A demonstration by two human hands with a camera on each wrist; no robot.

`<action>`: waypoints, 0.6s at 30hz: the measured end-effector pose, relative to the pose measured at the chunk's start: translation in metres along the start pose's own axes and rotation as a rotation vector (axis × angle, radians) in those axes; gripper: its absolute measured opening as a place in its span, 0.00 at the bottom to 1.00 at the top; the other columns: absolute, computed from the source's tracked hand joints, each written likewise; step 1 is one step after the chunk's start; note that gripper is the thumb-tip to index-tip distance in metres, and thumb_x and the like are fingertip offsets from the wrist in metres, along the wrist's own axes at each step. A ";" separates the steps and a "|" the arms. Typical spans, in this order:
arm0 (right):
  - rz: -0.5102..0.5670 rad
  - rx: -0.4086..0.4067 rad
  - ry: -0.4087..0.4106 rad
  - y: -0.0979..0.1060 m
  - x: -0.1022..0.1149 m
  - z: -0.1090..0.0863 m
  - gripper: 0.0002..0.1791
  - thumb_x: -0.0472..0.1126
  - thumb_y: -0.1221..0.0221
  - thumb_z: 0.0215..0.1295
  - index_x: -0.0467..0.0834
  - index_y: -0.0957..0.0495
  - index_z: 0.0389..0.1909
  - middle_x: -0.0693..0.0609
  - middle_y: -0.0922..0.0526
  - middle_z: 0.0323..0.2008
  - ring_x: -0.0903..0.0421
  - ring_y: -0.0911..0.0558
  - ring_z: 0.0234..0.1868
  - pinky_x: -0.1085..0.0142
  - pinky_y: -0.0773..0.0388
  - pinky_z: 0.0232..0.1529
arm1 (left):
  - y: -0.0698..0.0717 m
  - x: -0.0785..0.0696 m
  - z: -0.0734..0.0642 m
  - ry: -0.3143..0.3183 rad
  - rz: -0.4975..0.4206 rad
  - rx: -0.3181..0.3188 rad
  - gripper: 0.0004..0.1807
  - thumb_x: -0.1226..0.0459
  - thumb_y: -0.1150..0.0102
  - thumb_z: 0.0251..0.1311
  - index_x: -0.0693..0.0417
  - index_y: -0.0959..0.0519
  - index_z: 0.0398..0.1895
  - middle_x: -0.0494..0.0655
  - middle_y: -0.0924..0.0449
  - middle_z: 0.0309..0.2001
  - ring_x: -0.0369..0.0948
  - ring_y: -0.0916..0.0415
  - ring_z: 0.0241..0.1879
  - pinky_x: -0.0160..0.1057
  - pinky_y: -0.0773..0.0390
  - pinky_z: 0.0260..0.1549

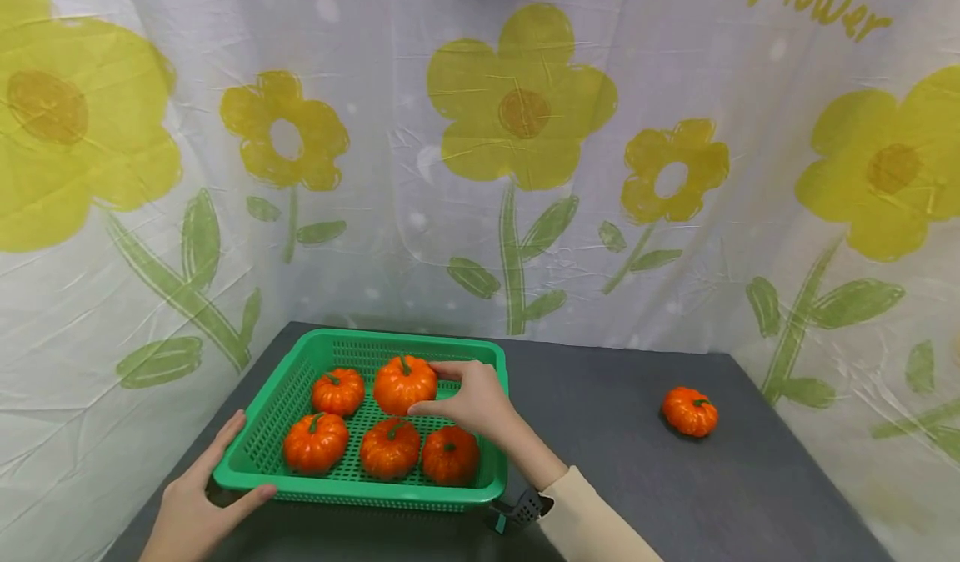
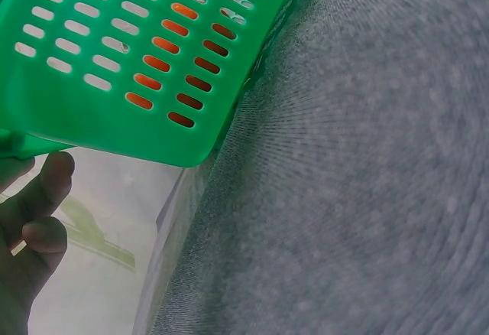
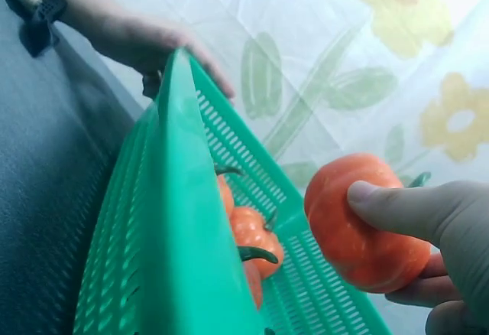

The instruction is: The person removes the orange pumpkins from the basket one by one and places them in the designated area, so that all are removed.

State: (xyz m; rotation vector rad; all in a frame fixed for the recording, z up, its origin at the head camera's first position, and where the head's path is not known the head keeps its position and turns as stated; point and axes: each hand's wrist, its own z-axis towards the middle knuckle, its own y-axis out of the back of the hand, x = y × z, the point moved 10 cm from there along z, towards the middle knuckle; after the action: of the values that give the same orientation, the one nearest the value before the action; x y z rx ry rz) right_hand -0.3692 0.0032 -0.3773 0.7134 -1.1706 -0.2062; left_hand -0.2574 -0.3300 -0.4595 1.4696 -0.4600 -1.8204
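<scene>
Curtained-off work booth, flower-printed fabric (image 1: 390,253) on three sides, dark grey table (image 1: 592,437)

On the desk (image 1: 592,437), a basket (image 1: 360,489) contains four pumpkins (image 1: 316,444) at ten, eight, six and four o'clock; a separate pumpkin (image 1: 690,412) lies outside at three.

And here's the basket (image 1: 360,489), moulded plastic by the look of it, smooth along the rim with a soft sheen. Inside it, the pumpkins (image 1: 316,445) gleam, glossy and hard-looking, light bouncing off their ribbed skins; their stems (image 3: 258,255) look smooth, plastic-like too. Over on the right, the lone pumpkin (image 1: 690,413) matches that shine. Below, the bench (image 1: 592,462) plays it matt, finely grained up close. At the far side, creased cloth-like backdrop (image 1: 375,237); near right, a soft, matt cloth sleeve (image 1: 592,520).
</scene>
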 end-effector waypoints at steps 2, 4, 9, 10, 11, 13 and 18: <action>0.017 -0.006 0.007 0.003 0.000 -0.005 0.39 0.56 0.20 0.56 0.46 0.17 0.67 0.50 0.13 0.61 0.48 0.16 0.64 0.51 0.14 0.58 | -0.001 0.001 0.000 0.005 0.003 0.007 0.61 0.48 0.21 0.58 0.38 0.51 0.88 0.60 0.44 0.82 0.75 0.34 0.69 0.78 0.27 0.53; 0.029 -0.015 0.017 0.008 0.002 -0.010 0.39 0.56 0.20 0.56 0.46 0.18 0.68 0.50 0.13 0.61 0.47 0.16 0.64 0.50 0.14 0.59 | -0.001 0.001 0.001 0.008 0.004 0.012 0.61 0.48 0.21 0.58 0.38 0.51 0.88 0.60 0.45 0.83 0.75 0.35 0.69 0.78 0.27 0.53; 0.043 -0.042 0.063 0.019 0.006 -0.019 0.37 0.54 0.20 0.56 0.47 0.16 0.66 0.50 0.12 0.59 0.55 0.16 0.29 0.64 0.18 0.30 | -0.001 0.001 0.001 0.007 0.006 0.009 0.61 0.48 0.21 0.58 0.39 0.51 0.88 0.61 0.44 0.83 0.75 0.35 0.69 0.77 0.27 0.53; 0.043 -0.047 0.071 0.021 0.007 -0.021 0.36 0.54 0.20 0.56 0.47 0.16 0.66 0.50 0.12 0.58 0.58 0.22 0.22 0.67 0.24 0.24 | -0.001 0.000 0.001 0.004 0.007 0.008 0.61 0.48 0.21 0.58 0.39 0.51 0.88 0.61 0.44 0.82 0.75 0.34 0.69 0.77 0.27 0.53; 0.044 -0.053 0.078 0.022 0.007 -0.023 0.36 0.54 0.20 0.56 0.48 0.16 0.65 0.50 0.11 0.58 0.62 0.26 0.20 0.68 0.29 0.21 | -0.001 0.000 0.001 0.003 0.008 0.008 0.61 0.48 0.21 0.58 0.40 0.51 0.88 0.61 0.44 0.82 0.75 0.34 0.69 0.78 0.27 0.53; 0.044 -0.063 0.085 0.026 0.006 -0.026 0.35 0.54 0.20 0.56 0.49 0.15 0.65 0.51 0.11 0.57 0.66 0.30 0.20 0.70 0.34 0.18 | -0.001 -0.001 0.000 0.000 0.006 0.004 0.61 0.48 0.21 0.58 0.40 0.51 0.88 0.62 0.43 0.82 0.75 0.34 0.69 0.78 0.27 0.53; 0.028 -0.092 0.079 0.036 0.000 -0.034 0.35 0.54 0.19 0.55 0.52 0.15 0.65 0.55 0.11 0.57 0.63 0.15 0.37 0.70 0.26 0.23 | 0.000 -0.001 0.000 -0.003 0.002 -0.001 0.61 0.49 0.21 0.58 0.40 0.50 0.88 0.62 0.43 0.82 0.74 0.34 0.68 0.77 0.27 0.53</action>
State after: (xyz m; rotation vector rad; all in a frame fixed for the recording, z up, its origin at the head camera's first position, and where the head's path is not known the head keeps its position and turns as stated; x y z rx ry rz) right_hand -0.3461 0.0441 -0.3625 0.6184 -1.0881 -0.2053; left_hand -0.2573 -0.3291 -0.4592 1.4656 -0.4619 -1.8213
